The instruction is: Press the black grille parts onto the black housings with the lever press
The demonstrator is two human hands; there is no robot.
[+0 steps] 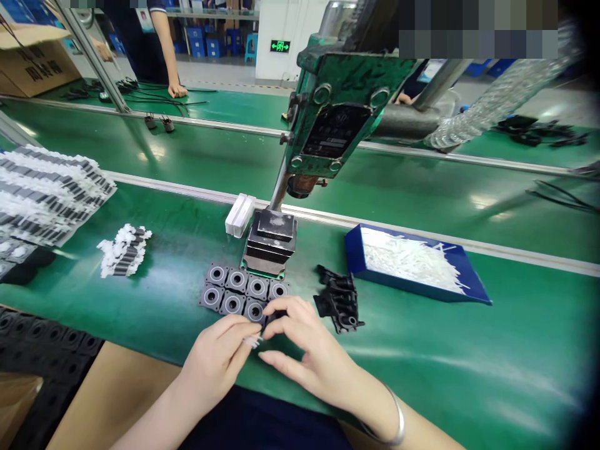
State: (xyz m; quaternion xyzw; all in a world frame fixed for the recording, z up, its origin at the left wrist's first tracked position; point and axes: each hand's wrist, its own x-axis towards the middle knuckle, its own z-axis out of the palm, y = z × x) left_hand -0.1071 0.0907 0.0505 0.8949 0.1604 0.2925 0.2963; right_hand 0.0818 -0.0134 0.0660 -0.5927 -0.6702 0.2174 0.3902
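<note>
My left hand (216, 355) is closed, pinching several thin white plastic strips (254, 341) that poke out past the fingertips. Beside it my right hand (312, 350) has its fingers and thumb apart, with nothing visible between them; its fingertips are close to the strips. Just beyond both hands lie two rows of square black parts (233, 303) with round ring-shaped centres, and my right fingers hide some of them. To the right of my right hand is a small group of black moulded plastic parts (338, 299).
A green press (344, 106) stands over a black metal block (270, 234). A blue tray (475, 284) of white strips is at right. White-and-black parts (124, 251) lie left, near a larger stack (47, 194). Another person's hand (177, 89) rests on the far bench.
</note>
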